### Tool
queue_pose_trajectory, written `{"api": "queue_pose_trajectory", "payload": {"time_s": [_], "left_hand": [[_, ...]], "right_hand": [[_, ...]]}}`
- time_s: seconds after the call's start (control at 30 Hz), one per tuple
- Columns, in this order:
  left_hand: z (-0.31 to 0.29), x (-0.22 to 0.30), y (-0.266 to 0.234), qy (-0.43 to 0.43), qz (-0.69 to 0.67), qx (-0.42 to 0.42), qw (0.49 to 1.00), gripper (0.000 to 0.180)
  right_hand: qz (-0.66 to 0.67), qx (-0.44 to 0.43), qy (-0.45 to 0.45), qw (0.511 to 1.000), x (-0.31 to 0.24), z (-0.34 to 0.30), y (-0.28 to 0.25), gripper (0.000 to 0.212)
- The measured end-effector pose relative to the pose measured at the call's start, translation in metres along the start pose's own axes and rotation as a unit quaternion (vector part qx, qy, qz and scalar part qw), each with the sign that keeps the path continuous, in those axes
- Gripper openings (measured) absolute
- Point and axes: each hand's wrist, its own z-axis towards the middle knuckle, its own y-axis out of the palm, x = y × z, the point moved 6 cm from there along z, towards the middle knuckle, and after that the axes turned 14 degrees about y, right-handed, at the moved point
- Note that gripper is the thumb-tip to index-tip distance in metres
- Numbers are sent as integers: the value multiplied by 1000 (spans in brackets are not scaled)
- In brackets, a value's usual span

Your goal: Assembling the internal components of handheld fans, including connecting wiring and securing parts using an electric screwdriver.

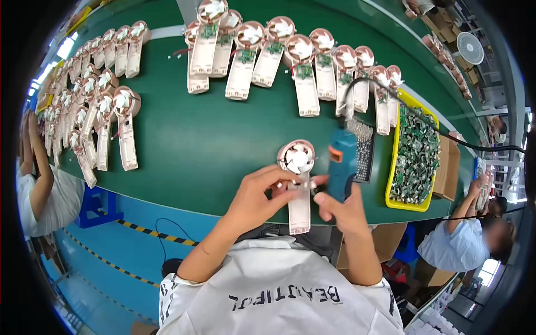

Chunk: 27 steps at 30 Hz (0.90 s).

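Observation:
A handheld fan housing (pixel 300 215), pale pink with a white fan wheel in its round head, lies at the table's near edge. My left hand (pixel 259 195) is closed on its neck, thumb and fingers pinched just below the head; whether a small part is between them I cannot make out. On the right, my right hand (pixel 346 211) wraps round a teal electric screwdriver (pixel 342 162) with an orange switch. Its fingertips come close to the housing's neck. The tool's bit is hidden, and its upper end is blurred.
Beside the screwdriver lies a dark tray (pixel 365 153) with rows of small metal screws. A yellow bin (pixel 390 184) of green circuit boards stands further right, next to a cardboard box (pixel 448 167). Fan housings (pixel 241 78) line the far side; others crowd the left. A black cable (pixel 469 146) crosses overhead. Co-workers sit at both sides.

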Motion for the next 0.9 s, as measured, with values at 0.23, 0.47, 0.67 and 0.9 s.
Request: {"api": "queue_pose_trajectory", "payload": {"time_s": [0.23,0.47,0.67,0.9], "left_hand": [[-8,7,0,36,77,81,993,13],[-7,-1,2,5,43,125,991,9],[-8,-8,2,-5,69,116,991,12],[-6,-3,4,-28,24,115,993,12]], "right_hand": [[-202,85,-112,969,-13,-5,-8,33],[-341,69,-173,921,-22,-4,13,38],[-336,82,-154,926,-19,1,19,33],[-253,175,-108,945,-16,-6,4,29]]}}
